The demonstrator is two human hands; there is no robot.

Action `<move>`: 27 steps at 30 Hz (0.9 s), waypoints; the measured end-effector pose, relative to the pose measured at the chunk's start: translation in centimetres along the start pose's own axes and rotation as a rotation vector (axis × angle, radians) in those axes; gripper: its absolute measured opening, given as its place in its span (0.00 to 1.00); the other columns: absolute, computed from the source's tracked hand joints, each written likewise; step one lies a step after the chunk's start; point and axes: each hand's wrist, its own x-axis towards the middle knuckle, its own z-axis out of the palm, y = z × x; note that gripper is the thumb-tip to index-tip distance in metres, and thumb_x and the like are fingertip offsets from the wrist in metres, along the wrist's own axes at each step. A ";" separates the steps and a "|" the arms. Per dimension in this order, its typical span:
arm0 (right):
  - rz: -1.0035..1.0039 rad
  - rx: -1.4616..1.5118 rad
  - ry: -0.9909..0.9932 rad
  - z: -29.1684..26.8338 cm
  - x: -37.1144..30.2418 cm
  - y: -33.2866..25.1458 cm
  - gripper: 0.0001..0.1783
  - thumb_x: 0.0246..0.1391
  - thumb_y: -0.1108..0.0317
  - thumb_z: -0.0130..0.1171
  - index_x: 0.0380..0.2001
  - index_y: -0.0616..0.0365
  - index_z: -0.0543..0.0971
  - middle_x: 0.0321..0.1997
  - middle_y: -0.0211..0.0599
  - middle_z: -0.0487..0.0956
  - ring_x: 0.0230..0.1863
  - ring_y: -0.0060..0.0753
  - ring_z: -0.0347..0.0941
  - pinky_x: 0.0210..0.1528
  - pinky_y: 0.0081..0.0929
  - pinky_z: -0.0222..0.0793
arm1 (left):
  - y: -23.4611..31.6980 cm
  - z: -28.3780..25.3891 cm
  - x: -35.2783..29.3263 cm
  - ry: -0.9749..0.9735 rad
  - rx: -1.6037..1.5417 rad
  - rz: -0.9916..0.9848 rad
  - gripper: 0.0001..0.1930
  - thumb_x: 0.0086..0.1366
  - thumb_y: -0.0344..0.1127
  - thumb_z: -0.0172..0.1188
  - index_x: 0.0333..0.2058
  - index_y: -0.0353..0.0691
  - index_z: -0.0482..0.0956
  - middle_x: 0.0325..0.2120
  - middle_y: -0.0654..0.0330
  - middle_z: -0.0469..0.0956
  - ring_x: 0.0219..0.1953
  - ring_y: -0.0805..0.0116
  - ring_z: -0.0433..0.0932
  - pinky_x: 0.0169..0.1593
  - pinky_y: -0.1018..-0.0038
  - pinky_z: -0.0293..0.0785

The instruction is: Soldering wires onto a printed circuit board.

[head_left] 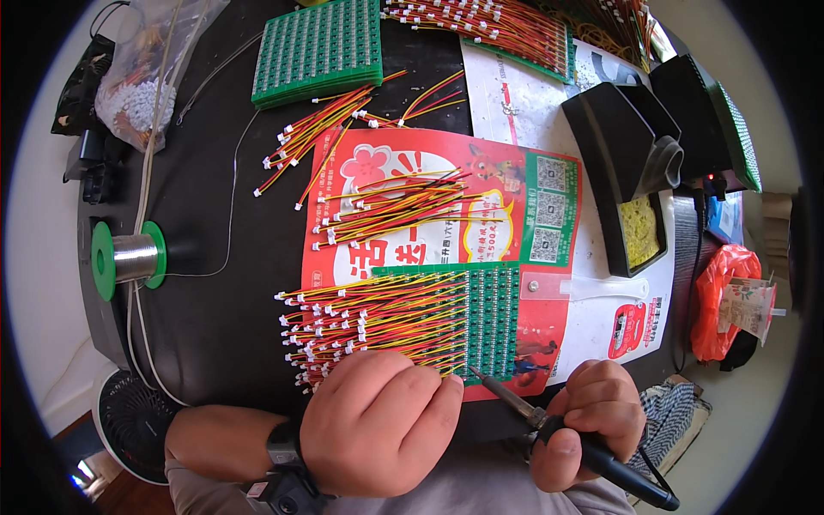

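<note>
My right hand [594,421] is closed around the black handle of a soldering iron [614,459]. The iron's metal tip points left and meets the lower part of a green circuit board panel [493,318]. Just left of the tip, my left hand [386,425] has its fingers curled and pinched at the board, on thin wires whose held ends are mostly hidden. Rows of red, yellow and black wires [395,318] with white plugs lie across the panel and stick out to its left. A loose bundle of similar wires [403,210] rests on the red printed sheet above the panel.
A solder spool [133,257] stands at left. Stacked green panels [318,51] and more wires [309,133] lie farther back. At right are a black iron stand [622,137] with yellow sponge [639,233], a red bag [721,300] and a clear-handled white tool [592,288].
</note>
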 end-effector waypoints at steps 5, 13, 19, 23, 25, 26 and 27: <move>0.000 -0.006 -0.067 -0.6 0.4 0.1 0.13 0.51 0.63 0.62 0.28 0.57 0.69 0.20 0.30 0.67 0.17 0.22 0.60 0.20 0.23 0.56 | 0.3 -0.5 -0.1 -0.060 0.041 -0.021 0.08 0.49 0.25 0.69 0.29 0.34 0.82 0.28 0.59 0.77 0.31 0.61 0.76 0.31 0.67 0.77; -0.003 -0.034 -0.080 -0.5 0.4 -0.1 0.12 0.50 0.63 0.62 0.27 0.56 0.70 0.20 0.30 0.68 0.16 0.23 0.63 0.20 0.24 0.58 | 0.0 0.3 -0.2 0.024 -0.018 -0.030 0.11 0.41 0.20 0.68 0.28 0.33 0.84 0.24 0.60 0.75 0.25 0.62 0.73 0.26 0.70 0.69; -0.025 -0.017 -0.102 -0.4 0.5 0.0 0.11 0.48 0.65 0.62 0.27 0.57 0.71 0.19 0.31 0.68 0.15 0.23 0.63 0.19 0.23 0.58 | -0.1 0.2 -0.3 0.008 -0.044 -0.036 0.11 0.42 0.19 0.69 0.28 0.32 0.83 0.24 0.59 0.75 0.24 0.62 0.73 0.26 0.69 0.70; -0.028 -0.012 -0.109 -0.5 0.6 0.1 0.11 0.48 0.65 0.62 0.27 0.57 0.71 0.19 0.31 0.69 0.15 0.23 0.64 0.18 0.23 0.58 | -0.1 0.2 -0.3 -0.001 -0.041 -0.042 0.11 0.42 0.19 0.69 0.29 0.32 0.83 0.25 0.59 0.75 0.24 0.61 0.73 0.27 0.69 0.70; -0.028 -0.006 -0.119 -0.4 0.6 0.2 0.11 0.48 0.65 0.62 0.27 0.57 0.71 0.19 0.31 0.69 0.15 0.23 0.64 0.18 0.23 0.58 | 0.0 0.1 -0.3 -0.007 -0.039 -0.044 0.11 0.43 0.19 0.69 0.29 0.32 0.83 0.25 0.59 0.76 0.24 0.61 0.73 0.28 0.69 0.71; -0.025 -0.003 -0.115 -0.4 0.6 0.2 0.11 0.48 0.65 0.62 0.27 0.57 0.71 0.19 0.31 0.69 0.15 0.23 0.64 0.18 0.23 0.57 | 0.0 0.1 -0.3 -0.006 -0.038 -0.045 0.11 0.43 0.19 0.69 0.29 0.32 0.83 0.25 0.59 0.76 0.24 0.61 0.73 0.28 0.69 0.71; -0.021 -0.001 -0.110 -0.4 0.6 0.1 0.11 0.48 0.65 0.62 0.27 0.57 0.71 0.19 0.31 0.69 0.15 0.23 0.65 0.18 0.22 0.57 | 0.0 0.0 -0.2 -0.014 -0.035 -0.037 0.11 0.43 0.19 0.68 0.29 0.31 0.83 0.25 0.59 0.76 0.24 0.61 0.73 0.28 0.69 0.71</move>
